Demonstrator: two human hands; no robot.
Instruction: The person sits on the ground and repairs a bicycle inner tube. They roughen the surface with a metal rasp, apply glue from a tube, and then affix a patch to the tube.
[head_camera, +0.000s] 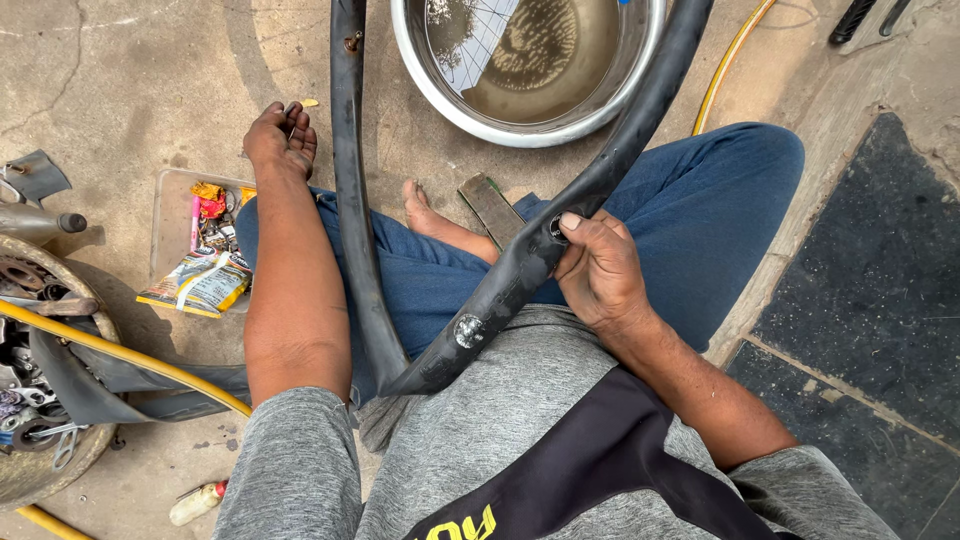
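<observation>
A black rubber inner tube (520, 262) loops across my lap, with a round patch on it near my belly and a valve near the top left. My right hand (598, 268) grips the tube's right run, thumb pressed on it. My left hand (281, 138) reaches out to the left, fingers curled and holding nothing, resting near the concrete floor just above a clear plastic tray (172, 222) of small items. I sit cross-legged in blue trousers, one bare foot showing.
A metal basin (445, 88) of murky water stands ahead. A flat file (490, 208) lies by my foot. Yellow hose (110, 350), a wheel with tools at far left, a small bottle (197, 502) at bottom left, dark paving at right.
</observation>
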